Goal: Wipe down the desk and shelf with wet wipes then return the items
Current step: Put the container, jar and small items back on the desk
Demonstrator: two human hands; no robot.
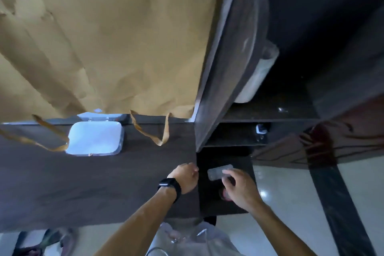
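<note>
R hand (239,187) pinches clear item (218,172); L hand (186,178) at desk (83,183) edge; wipes pack (95,138) open.

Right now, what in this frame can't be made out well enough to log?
Head view only:
- Clear plastic item in the right hand: blurred, partly covered by fingers; identity unclear.
- Left hand: fingertips out of sight at the desk edge.
- Small object on the lower shelf: too small, in shadow.
- White container: partly hidden by the side panel.
</note>
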